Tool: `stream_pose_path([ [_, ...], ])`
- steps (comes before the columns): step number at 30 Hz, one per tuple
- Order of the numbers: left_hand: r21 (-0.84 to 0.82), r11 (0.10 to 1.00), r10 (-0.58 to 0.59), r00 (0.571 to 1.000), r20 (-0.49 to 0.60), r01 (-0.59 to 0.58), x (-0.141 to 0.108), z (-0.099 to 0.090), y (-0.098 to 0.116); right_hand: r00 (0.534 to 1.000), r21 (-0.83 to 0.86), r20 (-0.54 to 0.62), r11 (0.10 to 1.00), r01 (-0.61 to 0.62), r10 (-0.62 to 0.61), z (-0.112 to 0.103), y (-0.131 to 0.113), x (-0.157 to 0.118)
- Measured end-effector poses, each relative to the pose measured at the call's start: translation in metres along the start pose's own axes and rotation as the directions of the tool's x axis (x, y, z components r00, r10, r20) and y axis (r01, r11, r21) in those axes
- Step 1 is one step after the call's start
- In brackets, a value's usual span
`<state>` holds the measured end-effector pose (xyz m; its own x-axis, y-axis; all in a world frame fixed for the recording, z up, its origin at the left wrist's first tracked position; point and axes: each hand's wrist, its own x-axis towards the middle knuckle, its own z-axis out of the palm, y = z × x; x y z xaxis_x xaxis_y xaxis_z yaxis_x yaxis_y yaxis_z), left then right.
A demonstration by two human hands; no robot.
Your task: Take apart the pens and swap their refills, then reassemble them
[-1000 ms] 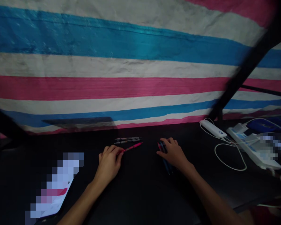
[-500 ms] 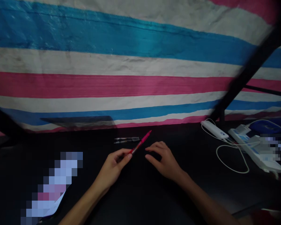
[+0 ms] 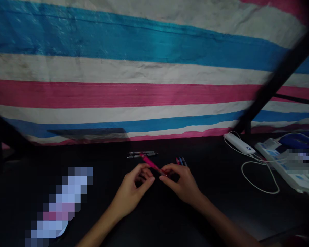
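Note:
A red pen (image 3: 149, 161) is pinched near its lower end between the thumb and fingers of my right hand (image 3: 181, 178); it tilts up and to the left. My left hand (image 3: 136, 183) is beside the pen with thumb and fingers apart and curved. Its index finger comes close to the pen's middle; whether they touch I cannot tell. Just behind both hands, two slim clear-and-dark pens (image 3: 149, 156) lie side by side on the black table (image 3: 144, 223). Tips of a red, a blue and a dark pen (image 3: 181, 160) show past my right hand, which hides the rest.
On the right lie a white power bank (image 3: 239, 144), a white power strip (image 3: 285, 168) with plugs, and a looped white cable (image 3: 260, 192). A blurred-out bright object (image 3: 67, 199) is at the left. A striped sheet (image 3: 144, 96) hangs behind, with a dark slanted bar (image 3: 273, 89) at right.
The red pen has passed from my left hand to my right and now tilts left instead of right. My left fingers have opened. The pens behind my right hand have come into sight.

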<state>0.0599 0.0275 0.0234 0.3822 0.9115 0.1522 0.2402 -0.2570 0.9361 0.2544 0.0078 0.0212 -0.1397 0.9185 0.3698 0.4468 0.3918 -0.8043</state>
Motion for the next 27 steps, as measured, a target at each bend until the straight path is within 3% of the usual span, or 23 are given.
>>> stream_pose_path([
  [3,-0.122,0.989,-0.086,0.996,-0.028,0.082,0.003,-0.009,-0.002,1.000,-0.072,-0.002,0.997,0.018,-0.018,-0.005,0.002,0.002],
  [7,-0.076,0.991,-0.110,0.994,-0.011,0.109,0.006,-0.018,-0.004,0.999,-0.021,0.032,0.999,-0.031,0.032,-0.006,0.005,0.004],
  [12,0.017,0.999,-0.046,0.999,-0.028,0.047,0.006,-0.021,-0.006,0.961,0.148,0.178,0.960,-0.239,0.212,-0.007,0.009,0.005],
  [16,0.216,0.973,0.100,0.993,-0.060,-0.085,0.006,-0.024,-0.008,0.944,0.153,0.206,0.944,-0.292,0.258,-0.012,0.009,0.008],
  [20,0.440,0.852,0.296,0.954,0.043,-0.284,0.006,-0.027,-0.011,0.926,0.134,0.198,0.927,-0.350,0.321,-0.014,0.012,0.009],
  [23,0.558,0.759,0.309,0.940,0.141,-0.334,0.005,-0.025,-0.012,0.887,0.189,0.262,0.881,-0.434,0.381,-0.014,0.015,0.008],
  [27,0.756,0.565,0.292,0.937,0.192,-0.331,0.003,-0.019,-0.009,0.818,0.333,0.397,0.765,-0.551,0.417,-0.011,0.012,0.005],
])
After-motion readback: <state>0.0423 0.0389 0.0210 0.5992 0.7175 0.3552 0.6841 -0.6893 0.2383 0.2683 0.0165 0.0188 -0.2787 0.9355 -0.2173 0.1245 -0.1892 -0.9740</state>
